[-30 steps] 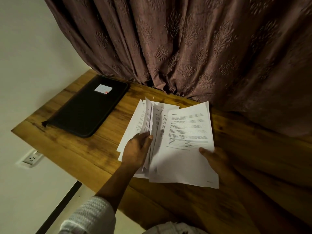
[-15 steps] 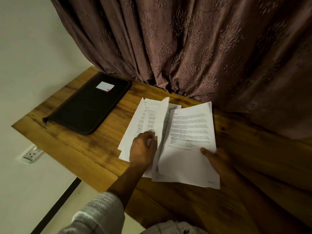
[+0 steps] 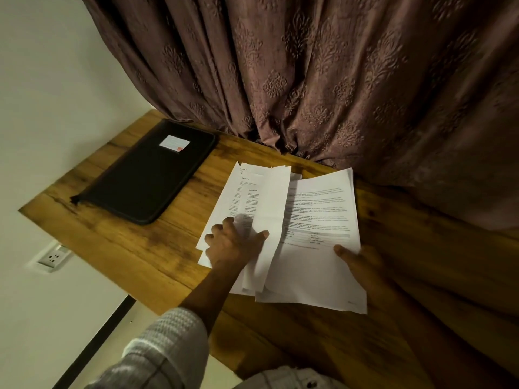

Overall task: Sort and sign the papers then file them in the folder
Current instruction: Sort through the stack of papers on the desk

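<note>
While sorting is in hand, the left hand pinches a lifted sheet mid-tabletop and the right hand grips the right pile. Next, I judge, the sheet needs laying flat. The folder lies closed at the far-left corner.

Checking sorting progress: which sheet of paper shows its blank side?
The middle sheet, held by the left hand. It stands raised and blank, between the printed left pile and the printed right pile that the right hand holds.

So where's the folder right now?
In the head view, the black folder lies closed at the far left of the table, left of the papers, not touching them.
</note>
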